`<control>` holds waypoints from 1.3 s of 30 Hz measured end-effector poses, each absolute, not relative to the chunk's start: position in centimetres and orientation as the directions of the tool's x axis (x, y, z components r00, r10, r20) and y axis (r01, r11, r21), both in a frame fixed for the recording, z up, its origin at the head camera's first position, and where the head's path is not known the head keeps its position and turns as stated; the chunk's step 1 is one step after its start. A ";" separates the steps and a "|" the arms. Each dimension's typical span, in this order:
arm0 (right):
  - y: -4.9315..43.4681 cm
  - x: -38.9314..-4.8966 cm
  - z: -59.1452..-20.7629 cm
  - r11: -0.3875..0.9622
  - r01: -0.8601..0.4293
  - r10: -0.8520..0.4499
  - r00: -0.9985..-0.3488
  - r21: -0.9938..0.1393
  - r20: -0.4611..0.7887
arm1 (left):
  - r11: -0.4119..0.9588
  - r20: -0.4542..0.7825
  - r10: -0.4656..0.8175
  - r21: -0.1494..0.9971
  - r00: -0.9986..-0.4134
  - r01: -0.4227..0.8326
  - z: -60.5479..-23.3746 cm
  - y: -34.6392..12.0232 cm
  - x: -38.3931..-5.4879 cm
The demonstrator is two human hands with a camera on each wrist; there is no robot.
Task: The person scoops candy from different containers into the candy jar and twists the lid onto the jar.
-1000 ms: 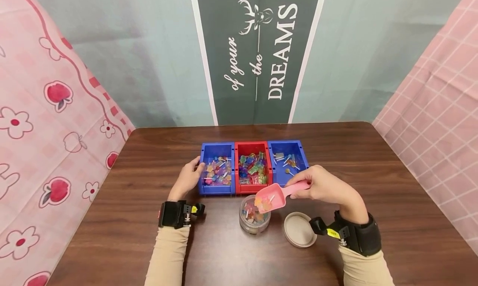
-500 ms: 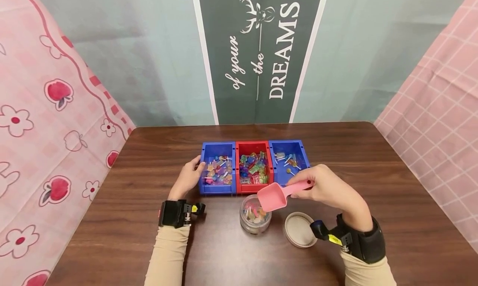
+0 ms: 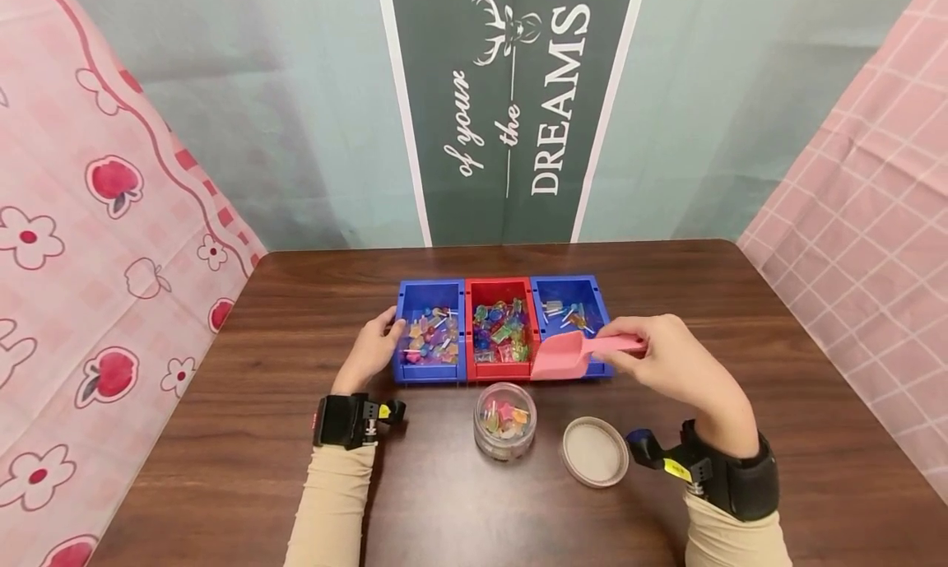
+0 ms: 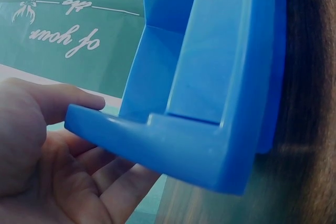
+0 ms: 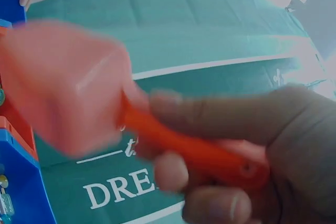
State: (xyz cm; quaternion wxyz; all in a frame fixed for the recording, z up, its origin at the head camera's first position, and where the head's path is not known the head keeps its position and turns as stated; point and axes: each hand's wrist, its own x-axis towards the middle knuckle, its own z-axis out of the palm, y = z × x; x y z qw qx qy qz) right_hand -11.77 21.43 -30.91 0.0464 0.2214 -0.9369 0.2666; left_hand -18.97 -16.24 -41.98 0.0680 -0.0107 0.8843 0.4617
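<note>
Head view: on the table (image 3: 429, 509) stand three adjoining bins (image 3: 498, 371); the left hand (image 3: 369, 355) grips the left bin (image 3: 431, 374) by its wall; the right hand (image 3: 672, 357) pinches the pink scoop (image 3: 566, 355) by its handle, bowl near the right bin (image 3: 566, 291); the candy jar (image 3: 504, 448) stands nearer; bracing the bins and lifting the scoop clear of their rims should serve well.
</note>
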 end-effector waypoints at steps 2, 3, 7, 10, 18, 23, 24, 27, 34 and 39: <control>21.7 -11.7 -30.8 0.800 -0.354 -0.306 -0.935 -0.484 0.178 | 0.571 -0.130 0.045 0.817 -0.991 -0.081 -42.1 -16.3 -18.9; 21.9 -11.7 -30.8 0.817 -0.312 -0.266 -0.950 -0.485 0.162 | 0.571 -0.131 0.046 0.817 -0.990 -0.081 -42.1 -16.3 -18.9; 21.8 -11.8 -31.0 0.848 -0.192 -0.149 -0.981 -0.494 0.126 | 0.567 -0.139 0.046 0.819 -0.989 -0.089 -42.2 -16.5 -18.9; 21.3 -12.1 -31.4 0.867 -0.153 -0.106 -0.987 -0.475 0.124 | 0.567 -0.137 0.048 0.819 -0.989 -0.086 -42.2 -16.5 -18.9; 19.6 -13.2 -32.6 0.917 0.006 0.026 -0.999 -0.398 0.046 | 0.567 -0.145 0.040 0.818 -0.989 -0.097 -42.2 -16.4 -18.7; 18.8 -13.9 -33.4 0.919 0.099 0.101 -0.995 -0.381 -0.016 | 0.560 -0.152 0.037 0.822 -0.988 -0.106 -42.3 -16.4 -18.6; 18.6 -14.0 -33.5 0.918 0.110 0.108 -0.994 -0.380 -0.027 | 0.559 -0.154 0.035 0.822 -0.987 -0.108 -42.3 -16.4 -18.6; 18.3 -14.3 -34.0 0.916 0.133 0.123 -0.991 -0.377 -0.050 | 0.557 -0.160 0.031 0.822 -0.987 -0.116 -42.3 -16.4 -18.4; 18.1 -14.9 -34.5 0.920 0.161 0.152 -0.987 -0.357 -0.054 | 0.566 -0.133 0.024 0.819 -0.991 -0.096 -42.1 -16.0 -18.7; 17.9 -15.1 -35.1 0.919 0.165 0.148 -0.986 -0.357 -0.076 | 0.576 -0.131 0.024 0.812 -0.991 -0.093 -42.1 -16.1 -18.9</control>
